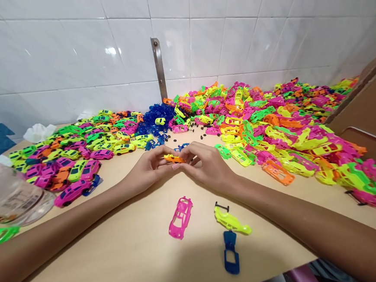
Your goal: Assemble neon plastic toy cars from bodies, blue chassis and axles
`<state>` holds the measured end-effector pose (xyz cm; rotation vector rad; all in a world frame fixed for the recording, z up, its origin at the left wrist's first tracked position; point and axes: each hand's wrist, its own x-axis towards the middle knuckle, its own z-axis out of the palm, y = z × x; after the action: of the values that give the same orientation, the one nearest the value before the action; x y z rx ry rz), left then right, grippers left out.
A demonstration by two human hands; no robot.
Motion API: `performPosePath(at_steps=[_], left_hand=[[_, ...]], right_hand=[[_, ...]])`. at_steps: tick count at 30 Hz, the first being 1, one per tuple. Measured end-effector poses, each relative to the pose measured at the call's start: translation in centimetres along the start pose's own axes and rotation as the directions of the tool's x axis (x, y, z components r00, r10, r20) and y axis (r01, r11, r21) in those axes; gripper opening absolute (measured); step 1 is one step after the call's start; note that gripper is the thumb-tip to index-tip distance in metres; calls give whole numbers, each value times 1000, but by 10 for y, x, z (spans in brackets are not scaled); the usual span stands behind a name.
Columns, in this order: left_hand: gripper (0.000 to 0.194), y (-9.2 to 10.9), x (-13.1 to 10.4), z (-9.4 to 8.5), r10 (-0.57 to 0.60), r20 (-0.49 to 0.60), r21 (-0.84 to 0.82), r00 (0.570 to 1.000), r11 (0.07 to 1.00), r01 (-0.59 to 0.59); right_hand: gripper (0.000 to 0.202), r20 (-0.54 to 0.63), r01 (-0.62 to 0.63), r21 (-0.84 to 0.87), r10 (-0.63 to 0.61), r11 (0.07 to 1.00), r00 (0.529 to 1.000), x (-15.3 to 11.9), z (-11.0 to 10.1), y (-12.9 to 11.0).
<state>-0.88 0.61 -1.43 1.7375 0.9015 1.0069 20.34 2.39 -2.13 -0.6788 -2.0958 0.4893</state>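
Head view: curled left hand (150,166) and right hand (208,163) pinch a slim, apparently plastic, orange-and-yellow toy car (174,159).

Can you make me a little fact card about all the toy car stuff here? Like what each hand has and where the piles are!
Left hand: holding a small orange and yellow car piece
Right hand: fingertips at that piece's other end
Nearest table edge: pink shell, yellow shell, black axle, blue part
Left pile: colorful cars with dark windows
Middle pile: blue parts
Right pile: mostly pink, yellow, green and orange shells
Behind: tiled wall
Car count: too jumbled to tell
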Motion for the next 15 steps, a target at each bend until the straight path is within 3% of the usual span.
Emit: performPosePath(at_steps=[6,10,15], left_hand=[[28,0,-2,3,14,13,91,1000,996,-15],[31,2,-3,1,52,51,151,997,987,-60],[35,2,-3,-2,10,6,208,1000,978,-11]], right_hand=[[2,66,115,-166,-105,979,992,-3,2,3],[14,143,249,-285,-216,926,966,-4,1,5],[17,159,231,-383,-183,895,970,-4,-5,6]])
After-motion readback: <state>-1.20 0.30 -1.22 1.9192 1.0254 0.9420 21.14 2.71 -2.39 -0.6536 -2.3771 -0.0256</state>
